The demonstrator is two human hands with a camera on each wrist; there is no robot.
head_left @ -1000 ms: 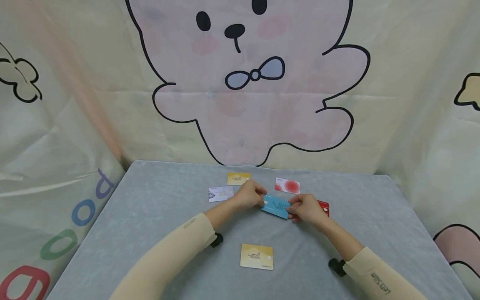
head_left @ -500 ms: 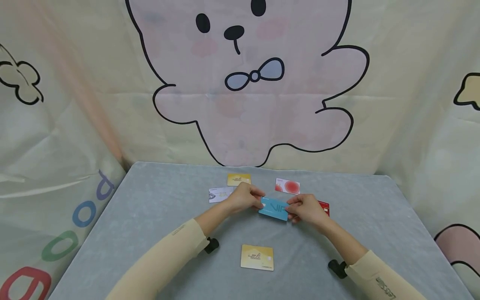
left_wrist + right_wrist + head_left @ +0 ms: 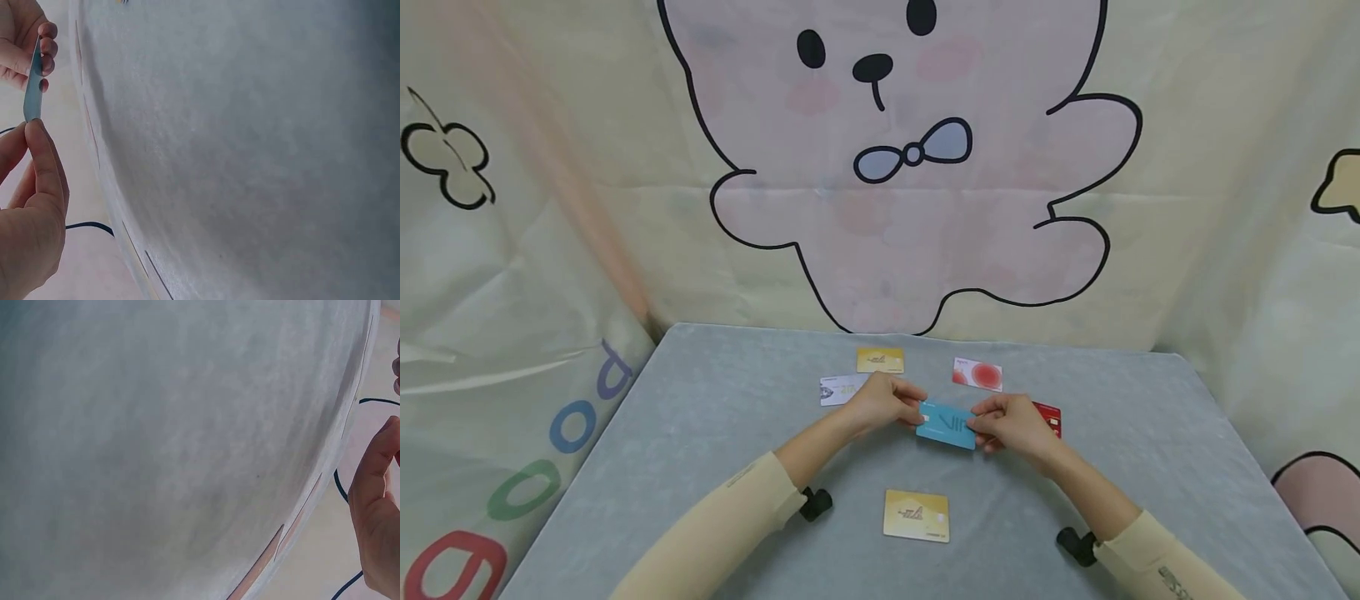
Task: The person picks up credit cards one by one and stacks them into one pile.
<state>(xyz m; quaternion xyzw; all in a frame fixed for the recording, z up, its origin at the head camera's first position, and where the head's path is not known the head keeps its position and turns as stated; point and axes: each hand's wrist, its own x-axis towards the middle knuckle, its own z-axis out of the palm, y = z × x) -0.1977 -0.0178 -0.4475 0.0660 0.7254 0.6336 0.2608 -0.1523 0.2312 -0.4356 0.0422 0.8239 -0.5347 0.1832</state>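
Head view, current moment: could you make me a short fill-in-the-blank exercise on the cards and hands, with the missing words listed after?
1. The left hand and the right hand hold one card between them, coloured ____.
2. The red card is partly hidden by the ____ hand.
3. The number of yellow cards lying on the table is ____.

Missing words: blue; right; two.

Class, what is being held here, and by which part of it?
The blue card: the left hand pinches its left end, the right hand its right end.
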